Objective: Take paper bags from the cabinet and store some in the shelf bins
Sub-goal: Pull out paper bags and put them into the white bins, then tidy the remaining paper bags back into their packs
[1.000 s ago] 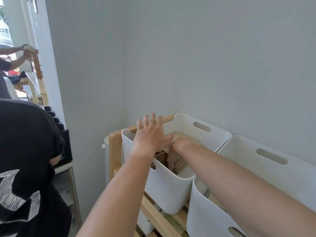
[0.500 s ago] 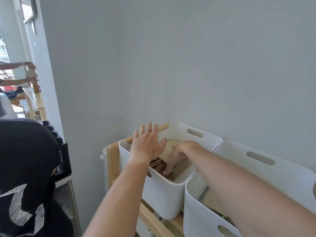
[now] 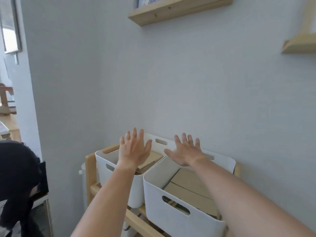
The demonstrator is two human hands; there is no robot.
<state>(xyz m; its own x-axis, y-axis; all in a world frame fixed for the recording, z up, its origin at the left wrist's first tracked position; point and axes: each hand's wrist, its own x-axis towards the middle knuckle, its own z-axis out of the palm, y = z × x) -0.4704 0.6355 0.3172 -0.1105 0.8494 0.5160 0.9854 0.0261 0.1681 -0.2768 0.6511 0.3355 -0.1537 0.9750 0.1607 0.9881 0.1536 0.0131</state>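
Note:
Two white bins stand side by side on a wooden shelf (image 3: 90,170) against the wall. The left bin (image 3: 104,161) holds a stack of flat brown paper bags (image 3: 151,160). The right bin (image 3: 172,214) holds larger flat brown paper bags (image 3: 189,187). My left hand (image 3: 134,150) hovers over the left bin with fingers spread and nothing in it. My right hand (image 3: 185,153) hovers over the right bin's far end, also spread and holding nothing.
A person in a black shirt (image 3: 17,178) stands close at the lower left. Two wooden wall shelves (image 3: 172,10) hang high above, one (image 3: 299,43) at the right edge. A doorway with wooden furniture (image 3: 7,106) opens at the far left.
My right hand has come up out of the left bin, leaving the bags inside, and now floats spread over the right bin. The view has tilted upward.

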